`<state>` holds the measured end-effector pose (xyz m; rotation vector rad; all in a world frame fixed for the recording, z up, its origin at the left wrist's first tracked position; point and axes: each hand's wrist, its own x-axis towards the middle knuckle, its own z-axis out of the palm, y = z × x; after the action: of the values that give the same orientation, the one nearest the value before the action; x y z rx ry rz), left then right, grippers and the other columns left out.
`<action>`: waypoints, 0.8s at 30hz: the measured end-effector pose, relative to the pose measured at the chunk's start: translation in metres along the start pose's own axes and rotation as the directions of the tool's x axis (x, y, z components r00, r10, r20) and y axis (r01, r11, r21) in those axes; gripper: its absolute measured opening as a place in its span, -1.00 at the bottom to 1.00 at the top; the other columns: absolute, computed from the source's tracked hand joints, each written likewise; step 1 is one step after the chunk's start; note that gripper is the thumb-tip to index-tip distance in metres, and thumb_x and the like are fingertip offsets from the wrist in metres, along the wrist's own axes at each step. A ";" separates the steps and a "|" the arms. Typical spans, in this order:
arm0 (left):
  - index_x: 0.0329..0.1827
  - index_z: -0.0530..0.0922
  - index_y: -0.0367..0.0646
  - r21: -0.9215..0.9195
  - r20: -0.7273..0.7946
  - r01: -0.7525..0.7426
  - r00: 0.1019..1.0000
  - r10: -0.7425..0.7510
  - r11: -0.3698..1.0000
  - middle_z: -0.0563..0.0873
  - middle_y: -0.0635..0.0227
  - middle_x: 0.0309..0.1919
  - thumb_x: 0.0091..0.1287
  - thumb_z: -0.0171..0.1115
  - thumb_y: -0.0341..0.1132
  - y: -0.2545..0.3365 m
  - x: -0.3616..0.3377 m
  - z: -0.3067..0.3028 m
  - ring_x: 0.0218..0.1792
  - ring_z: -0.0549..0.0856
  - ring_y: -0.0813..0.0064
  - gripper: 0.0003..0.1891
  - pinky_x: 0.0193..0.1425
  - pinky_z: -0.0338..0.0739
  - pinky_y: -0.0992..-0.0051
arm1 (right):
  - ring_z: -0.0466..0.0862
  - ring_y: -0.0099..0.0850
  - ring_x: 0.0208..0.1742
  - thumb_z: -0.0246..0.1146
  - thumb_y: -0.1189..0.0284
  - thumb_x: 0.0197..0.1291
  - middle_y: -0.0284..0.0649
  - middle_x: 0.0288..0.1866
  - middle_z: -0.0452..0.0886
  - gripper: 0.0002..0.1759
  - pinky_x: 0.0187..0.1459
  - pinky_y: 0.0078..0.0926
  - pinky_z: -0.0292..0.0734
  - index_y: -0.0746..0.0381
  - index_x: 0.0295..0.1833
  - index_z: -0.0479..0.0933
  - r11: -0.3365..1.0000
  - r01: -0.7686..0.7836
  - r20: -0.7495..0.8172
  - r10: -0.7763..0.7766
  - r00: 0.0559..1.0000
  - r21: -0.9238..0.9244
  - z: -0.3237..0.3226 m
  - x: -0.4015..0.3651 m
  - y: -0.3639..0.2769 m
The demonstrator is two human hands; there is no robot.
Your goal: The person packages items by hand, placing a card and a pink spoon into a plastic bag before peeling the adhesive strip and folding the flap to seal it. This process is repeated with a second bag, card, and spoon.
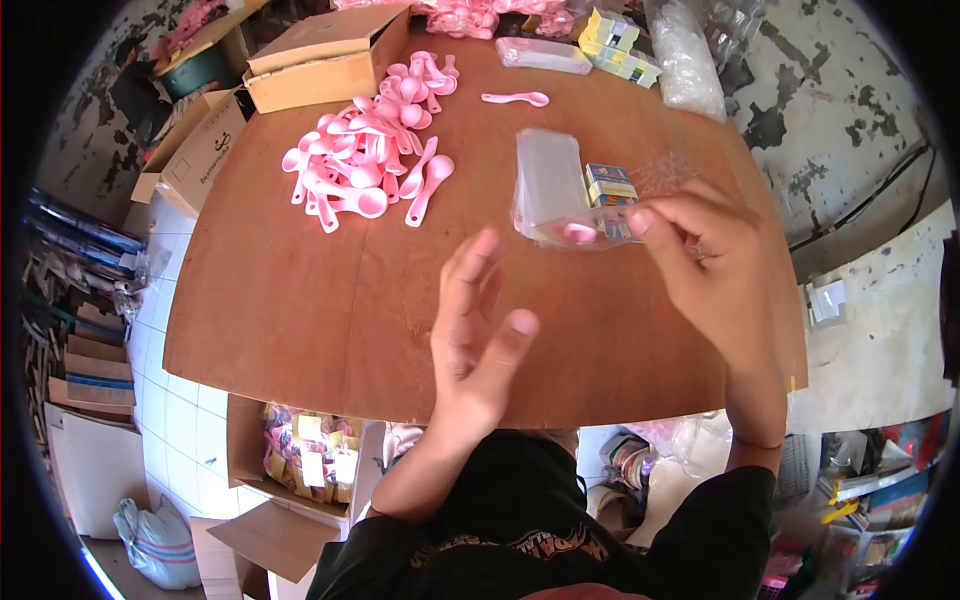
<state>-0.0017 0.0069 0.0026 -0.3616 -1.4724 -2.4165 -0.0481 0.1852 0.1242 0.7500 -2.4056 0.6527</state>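
Observation:
My right hand (715, 250) pinches the end of a clear plastic bag (612, 225) between thumb and index finger. Inside the bag, at its far end, a pink spoon (580, 233) shows in part. My left hand (475, 335) is raised above the table's near half, fingers apart and nothing in it. Just behind the held bag lies a stack of clear plastic bags (548, 165), with a small pile of blue and yellow printed cards (610, 183) beside it. A large heap of pink spoons (355, 165) lies to the left, and a single pink spoon (515, 99) rests farther back.
The brown wooden table (300, 330) carries a cardboard box (320, 65) at its back left. Along the back are a clear plastic pack (543, 56), folded printed cards (617, 48) and a plastic roll (688, 70). A box of packed items (310, 450) stands below the front edge.

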 end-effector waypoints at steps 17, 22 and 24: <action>0.09 0.56 -0.38 0.281 0.092 0.075 0.990 -0.104 0.957 0.71 0.32 -0.44 0.45 0.05 -0.48 0.018 0.001 0.007 -0.46 0.70 0.60 -0.76 -0.43 0.52 0.67 | 0.54 -0.40 -0.39 0.41 0.51 -0.08 -0.32 -0.37 0.50 -0.81 -0.47 -0.46 0.39 0.18 -0.27 0.61 0.919 0.390 -0.091 -0.384 0.919 0.053 0.018 -0.011 -0.016; 0.05 0.62 -0.33 0.377 0.075 -0.009 0.997 -0.021 0.926 0.71 0.27 -0.56 0.32 0.14 -0.52 0.029 0.000 0.016 -0.55 0.60 0.74 -0.74 -0.46 0.50 0.64 | 0.52 -0.41 -0.39 0.41 0.48 -0.18 -0.38 -0.37 0.46 -0.80 -0.49 -0.47 0.40 0.16 -0.36 0.58 0.903 0.403 -0.007 -0.409 0.913 -0.150 0.021 -0.017 -0.020; 0.04 0.62 -0.32 0.551 0.129 -0.059 0.992 -0.016 0.832 0.65 0.24 -0.61 0.28 0.16 -0.53 0.032 -0.002 0.014 -0.61 0.59 0.67 -0.73 -0.52 0.47 0.58 | 0.51 -0.42 -0.39 0.40 0.48 -0.20 -0.38 -0.37 0.46 -0.81 -0.49 -0.48 0.41 0.17 -0.37 0.57 0.899 0.401 0.008 -0.407 0.914 -0.177 0.022 -0.020 -0.021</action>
<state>0.0127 0.0051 0.0347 -0.3952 -2.1204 -1.8468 -0.0284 0.1642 0.1022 1.1110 -2.1468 0.2752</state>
